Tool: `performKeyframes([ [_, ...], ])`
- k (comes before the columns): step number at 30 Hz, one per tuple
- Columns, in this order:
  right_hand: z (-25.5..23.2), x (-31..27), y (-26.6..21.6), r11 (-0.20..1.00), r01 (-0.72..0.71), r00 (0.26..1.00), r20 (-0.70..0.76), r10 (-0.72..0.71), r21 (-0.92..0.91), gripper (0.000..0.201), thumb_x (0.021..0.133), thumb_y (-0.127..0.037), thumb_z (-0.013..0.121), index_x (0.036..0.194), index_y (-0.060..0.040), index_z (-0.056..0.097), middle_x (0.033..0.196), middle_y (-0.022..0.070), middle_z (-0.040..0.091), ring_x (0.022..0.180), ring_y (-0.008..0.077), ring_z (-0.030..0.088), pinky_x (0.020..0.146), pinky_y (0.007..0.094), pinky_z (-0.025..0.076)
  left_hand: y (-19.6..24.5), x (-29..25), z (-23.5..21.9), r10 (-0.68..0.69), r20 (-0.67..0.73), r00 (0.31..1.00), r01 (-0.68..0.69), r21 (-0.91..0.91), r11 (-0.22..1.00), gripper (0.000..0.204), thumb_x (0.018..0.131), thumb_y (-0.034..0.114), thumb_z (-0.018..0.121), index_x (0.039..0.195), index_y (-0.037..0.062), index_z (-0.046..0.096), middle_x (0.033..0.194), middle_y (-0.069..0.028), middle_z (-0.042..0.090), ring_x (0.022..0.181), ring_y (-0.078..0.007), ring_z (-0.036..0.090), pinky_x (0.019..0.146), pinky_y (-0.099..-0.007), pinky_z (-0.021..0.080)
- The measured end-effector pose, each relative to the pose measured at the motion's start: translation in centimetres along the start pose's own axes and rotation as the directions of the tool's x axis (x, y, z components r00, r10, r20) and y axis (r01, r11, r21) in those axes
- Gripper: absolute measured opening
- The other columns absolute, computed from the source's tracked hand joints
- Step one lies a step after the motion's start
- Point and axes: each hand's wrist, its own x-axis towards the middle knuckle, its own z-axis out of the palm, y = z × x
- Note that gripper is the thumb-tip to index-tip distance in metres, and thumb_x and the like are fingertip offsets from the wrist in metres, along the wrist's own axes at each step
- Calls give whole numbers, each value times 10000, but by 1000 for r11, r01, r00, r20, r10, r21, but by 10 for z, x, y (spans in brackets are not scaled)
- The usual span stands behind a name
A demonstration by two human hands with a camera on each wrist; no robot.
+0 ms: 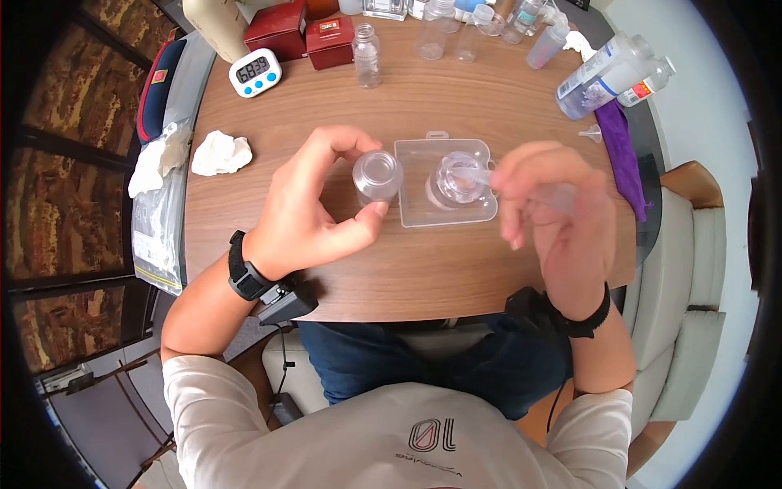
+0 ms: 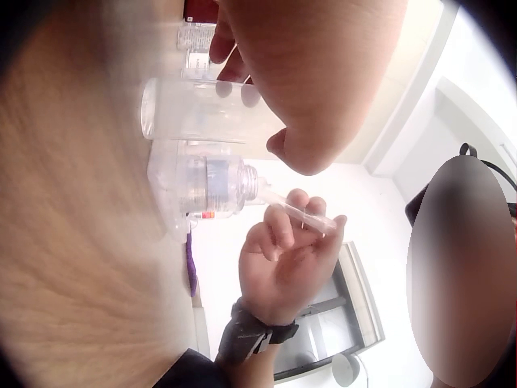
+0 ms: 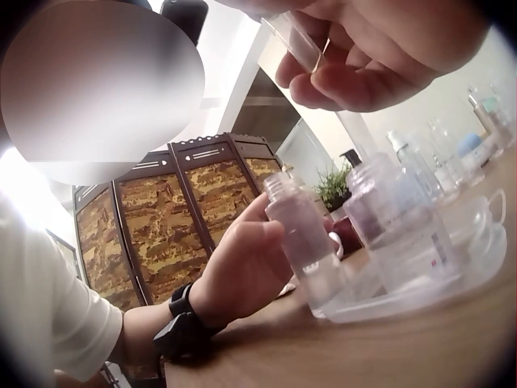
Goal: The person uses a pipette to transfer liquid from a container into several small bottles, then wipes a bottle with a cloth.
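Note:
My left hand [image 1: 326,204] grips a small clear empty bottle [image 1: 378,175] standing on the wooden table [image 1: 423,269], just left of a clear plastic tray [image 1: 411,216]. In the tray stands a second clear bottle [image 1: 456,181] with a label. My right hand [image 1: 554,204] pinches a thin clear pipette [image 1: 481,174] whose tip reaches into that bottle's mouth. The left wrist view shows the pipette [image 2: 300,212] slanting into the bottle's neck [image 2: 246,184]. In the right wrist view the left hand [image 3: 242,267] wraps the small bottle [image 3: 303,234], beside the tray [image 3: 452,283].
Several empty clear bottles [image 1: 440,37] line the far edge. Red boxes [image 1: 301,37], a white timer [image 1: 255,72], crumpled tissue [image 1: 220,153], a purple cloth [image 1: 623,155], lying larger bottles [image 1: 607,75] and a tiny funnel [image 1: 590,132] surround the work spot.

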Motion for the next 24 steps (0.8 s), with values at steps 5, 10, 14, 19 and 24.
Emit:
performKeyframes([
  [5,6,5,4,992,-108,993,50,111,-63,521,1125,-349,312,1038,47,640,1044,115,659,720,117,565,655,249,457,-4,-2,-4,-94,52,994,98,-70,993,516,771,18,656,1248,3,460,1157,-157,632,1113,-236,630,1026,-389,480],
  [10,5,7,5,990,-119,992,42,122,-75,542,1127,-364,304,1032,45,646,1007,104,670,718,112,569,650,251,457,-3,-1,-2,-86,49,995,91,-107,990,511,765,6,633,1246,0,458,1156,-152,617,1112,-236,629,1019,-388,486],
  [14,5,8,6,990,-116,992,42,119,-75,552,1127,-370,296,1026,44,646,992,101,672,709,109,569,644,253,455,-3,-1,-1,-82,55,995,87,-102,991,514,764,5,632,1248,2,458,1159,-153,618,1111,-234,630,1024,-388,485],
  [19,4,8,8,992,-97,994,38,100,-80,557,1129,-368,287,1018,44,646,985,103,672,695,107,569,643,252,453,-1,-1,-2,-98,72,993,104,-96,990,514,767,11,634,1251,6,460,1170,-153,623,1116,-232,632,1038,-386,478],
  [24,5,9,7,990,-111,993,25,113,-84,569,1131,-379,281,1016,43,646,985,105,672,682,110,566,637,254,451,-3,-1,-1,-72,66,995,77,-79,994,523,768,34,673,1254,6,481,1176,-152,635,1113,-232,634,1028,-388,484],
])
